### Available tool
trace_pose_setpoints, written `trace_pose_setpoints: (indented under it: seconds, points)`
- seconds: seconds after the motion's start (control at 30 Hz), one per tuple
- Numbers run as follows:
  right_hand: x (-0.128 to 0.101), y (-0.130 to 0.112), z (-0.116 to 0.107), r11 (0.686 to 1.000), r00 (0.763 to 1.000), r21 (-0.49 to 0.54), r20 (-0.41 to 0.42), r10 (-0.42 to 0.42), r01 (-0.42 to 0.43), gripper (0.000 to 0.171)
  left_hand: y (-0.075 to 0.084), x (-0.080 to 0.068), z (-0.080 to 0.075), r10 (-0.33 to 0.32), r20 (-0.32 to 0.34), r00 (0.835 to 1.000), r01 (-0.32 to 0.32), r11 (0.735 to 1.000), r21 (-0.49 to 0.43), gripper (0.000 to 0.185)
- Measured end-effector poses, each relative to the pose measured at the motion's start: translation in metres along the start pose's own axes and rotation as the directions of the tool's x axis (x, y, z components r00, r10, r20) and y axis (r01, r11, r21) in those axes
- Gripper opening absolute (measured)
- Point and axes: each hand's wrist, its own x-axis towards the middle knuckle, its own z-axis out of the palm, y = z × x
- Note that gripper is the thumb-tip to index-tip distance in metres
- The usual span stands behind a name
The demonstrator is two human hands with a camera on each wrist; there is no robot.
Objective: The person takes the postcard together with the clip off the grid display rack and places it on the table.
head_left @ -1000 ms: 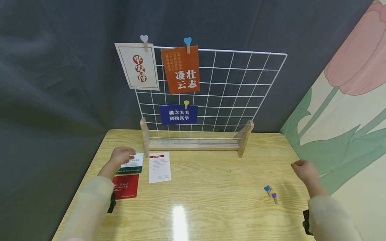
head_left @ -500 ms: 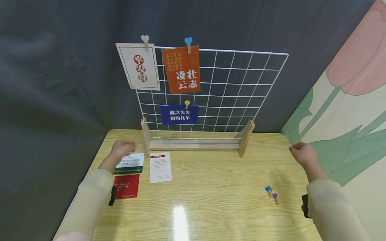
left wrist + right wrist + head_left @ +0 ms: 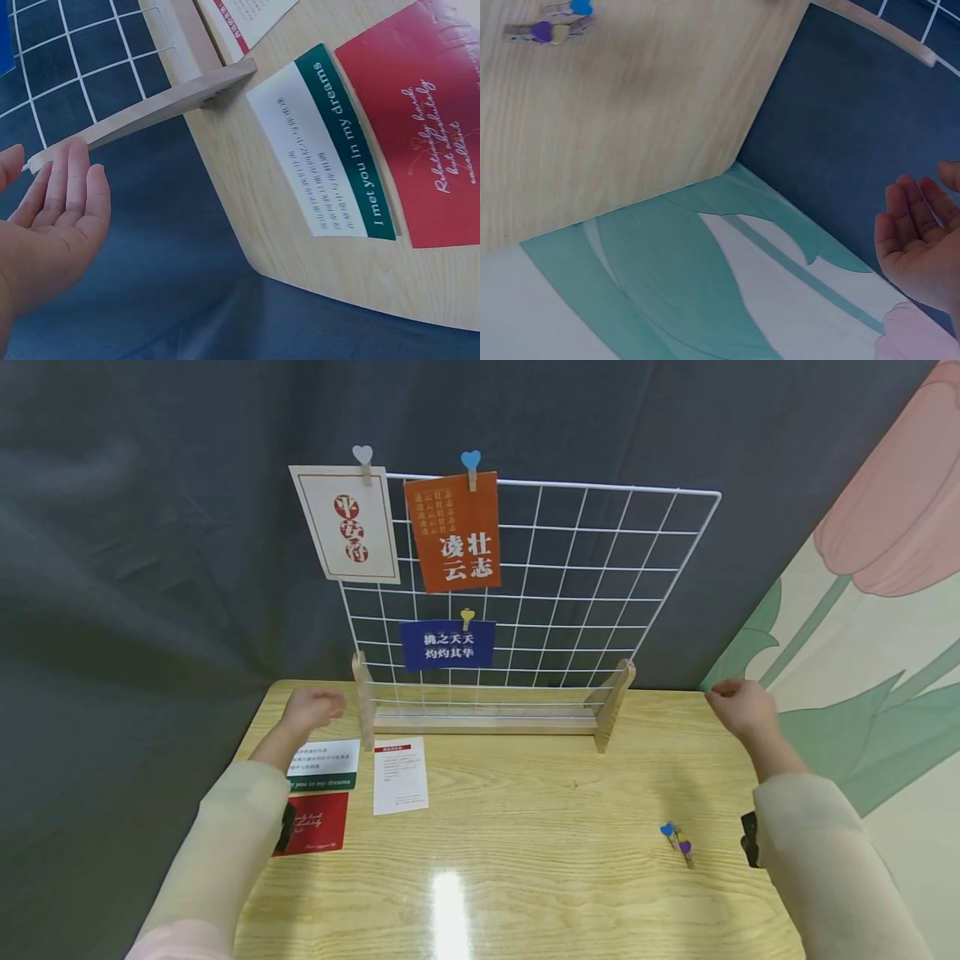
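Note:
My left hand (image 3: pixel 309 710) hovers left of the wire grid rack (image 3: pixel 577 568), above the green-and-white card (image 3: pixel 330 758); in the left wrist view its palm is bare and the fingers extend. My right hand (image 3: pixel 744 706) is raised over the table's right side, its fingers loosely bent and holding nothing in the right wrist view. Small clothespins with heart tops (image 3: pixel 684 846) lie below it on the table. On the rack, clothespins hold a white card (image 3: pixel 367 564), an orange card (image 3: pixel 431 560) and a blue card (image 3: pixel 483 652).
A red card (image 3: pixel 322 822) lies below the green-and-white one, and a white printed card (image 3: pixel 401 785) lies to their right. The rack stands on wooden feet (image 3: pixel 615 706) at the table's (image 3: pixel 540 827) back edge. Dark cloth (image 3: pixel 150 568) hangs behind; a tulip-painted panel (image 3: pixel 900 693) is at right.
Both hands have risen and moved farther toward the back; the right has also shifted slightly left. Cards, rack and clothespins stay in place apart from a slight camera shift.

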Motion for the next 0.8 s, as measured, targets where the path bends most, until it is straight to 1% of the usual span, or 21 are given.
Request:
trace_pose_setpoints:
  seconds: [0.03,0.13,0.2,0.33,0.43,0.47,0.53,0.57,0.63,0.67,0.7,0.73,0.77,0.8]
  points:
    - [0.001,-0.002,0.000,1.000,1.000,0.002,-0.004,-0.002,0.002,0.037,0.019,-0.013,0.003,-0.032,-0.012,0.999,0.033,0.999,0.044,0.045]
    - [0.005,-0.009,-0.001,1.000,1.000,0.002,-0.005,-0.015,0.015,0.037,0.030,-0.019,0.005,-0.028,-0.016,0.999,0.029,0.998,0.058,0.043]
    - [0.008,-0.014,-0.001,1.000,1.000,0.000,0.004,-0.025,0.025,0.038,0.036,-0.021,0.005,-0.023,-0.004,1.000,0.023,0.998,0.062,0.043]
    - [0.013,-0.024,-0.002,1.000,0.999,0.009,0.025,-0.030,0.029,0.038,0.043,-0.021,0.007,0.005,0.003,1.000,-0.005,0.998,0.063,0.042]
    - [0.017,-0.032,-0.003,0.999,0.999,0.017,0.024,-0.038,0.038,0.037,0.039,-0.011,0.007,0.017,-0.003,1.000,-0.017,0.998,0.058,0.043]
    - [0.018,-0.035,-0.003,0.999,0.999,0.017,0.020,-0.044,0.044,0.037,0.020,0.007,0.004,0.048,0.010,0.999,-0.049,0.999,0.013,0.041]
    - [0.021,-0.041,-0.003,0.999,0.999,0.011,0.009,-0.053,0.053,0.036,0.009,0.023,0.003,0.051,0.012,0.999,-0.051,0.999,-0.003,0.043]
    - [0.022,-0.043,-0.003,0.998,0.998,0.011,0.003,-0.059,0.059,0.036,-0.004,0.037,0.000,0.077,0.017,0.997,-0.076,0.997,-0.029,0.042]
    - [0.024,-0.049,-0.003,0.997,0.998,0.014,-0.007,-0.070,0.070,0.035,-0.016,0.052,-0.002,0.084,0.017,0.996,-0.084,0.996,-0.036,0.043]
    - [0.024,-0.052,-0.003,0.997,0.997,0.019,-0.010,-0.073,0.073,0.034,-0.018,0.055,-0.004,0.093,0.025,0.995,-0.092,0.994,-0.057,0.040]
    - [0.025,-0.055,-0.003,0.997,0.997,0.023,-0.012,-0.076,0.076,0.034,-0.006,0.047,-0.001,0.065,0.005,0.998,-0.065,0.998,-0.009,0.042]
    - [0.026,-0.058,-0.002,0.996,0.997,0.030,-0.014,-0.081,0.082,0.034,-0.001,0.039,-0.001,0.078,0.010,0.997,-0.077,0.997,-0.029,0.038]
    - [0.026,-0.061,-0.002,0.996,0.996,0.032,-0.018,-0.088,0.088,0.033,-0.007,0.047,-0.003,0.108,0.011,0.994,-0.107,0.993,-0.051,0.036]
    - [0.027,-0.063,-0.002,0.995,0.995,0.034,-0.024,-0.097,0.098,0.032,-0.001,0.042,0.000,0.097,0.002,0.995,-0.097,0.995,-0.031,0.038]
